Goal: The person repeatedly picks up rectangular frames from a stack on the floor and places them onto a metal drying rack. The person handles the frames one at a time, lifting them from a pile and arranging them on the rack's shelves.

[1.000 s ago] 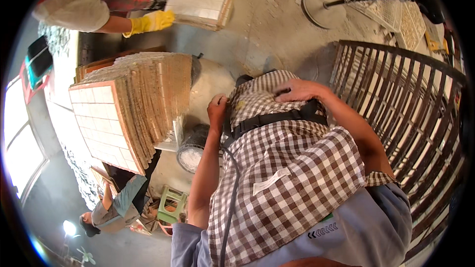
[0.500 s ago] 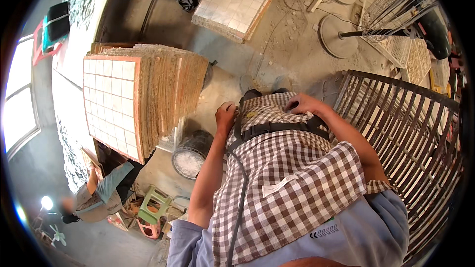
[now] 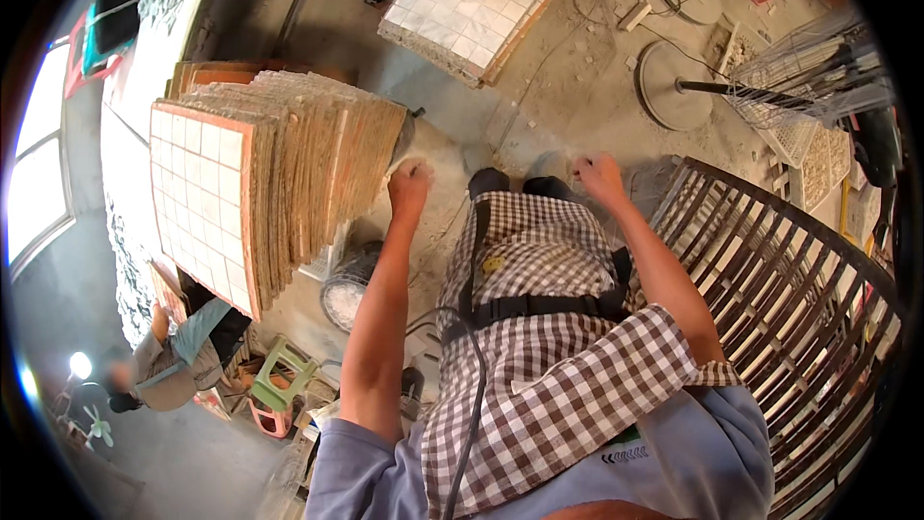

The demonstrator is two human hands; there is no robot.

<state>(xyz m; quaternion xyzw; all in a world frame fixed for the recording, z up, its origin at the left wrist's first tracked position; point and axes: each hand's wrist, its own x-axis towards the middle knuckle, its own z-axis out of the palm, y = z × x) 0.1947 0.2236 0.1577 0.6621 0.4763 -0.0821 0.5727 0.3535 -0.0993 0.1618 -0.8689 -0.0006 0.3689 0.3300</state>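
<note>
My left hand (image 3: 412, 183) is raised ahead of me with its fingers curled, and no object shows in it. Closest to it is a tall row of tile-faced boards (image 3: 318, 154), standing on edge. My right hand (image 3: 599, 178) is also curled, with nothing visible in the fingers, out over the floor beside the brown slatted bench (image 3: 770, 260). Both hands are apart from the checked apron (image 3: 558, 366) that I wear, belted with a black strap (image 3: 529, 305). A dark bucket with whitish contents (image 3: 344, 304) stands below the boards, by my left forearm.
A low stack of tiled boards (image 3: 467, 5) lies ahead. Right of it are a round metal base with a pole (image 3: 674, 87), wire racks (image 3: 780, 87) and loose cables. At lower left, another person (image 3: 183, 361) works near a green stool (image 3: 281, 373). Debris litters the floor.
Both hands have lifted away from my apron and moved forward, farther apart from my body. The apron's front now hangs free. My view has shifted slightly.
</note>
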